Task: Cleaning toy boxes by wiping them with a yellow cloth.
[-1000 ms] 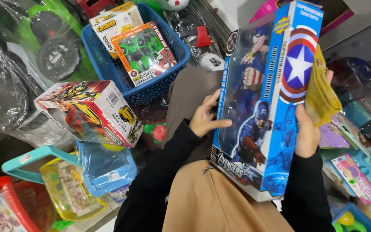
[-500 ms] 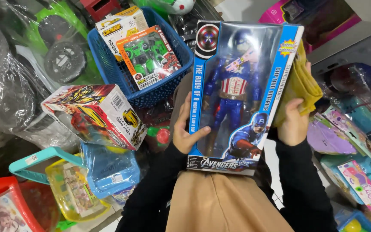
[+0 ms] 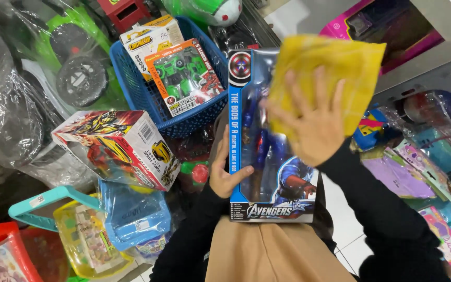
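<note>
- Head view: tall blue window-front cardboard box with an action figure inside (image 3: 267, 151) sits centre frame, upright in front of the person.
- Left hand (image 3: 224, 175) clamps the box's left edge, thumb over the front.
- Right hand (image 3: 311, 122) presses a yellow folded cloth (image 3: 335, 73) flat on the window; step looks like wiping the front, next move likely a stroke down the panel.
- Room: blue plastic basket of boxed toys (image 3: 147, 96) upper left, red-and-white toy carton (image 3: 113, 146) just left, wrapped toys crowd the right; open space only above the lap.
</note>
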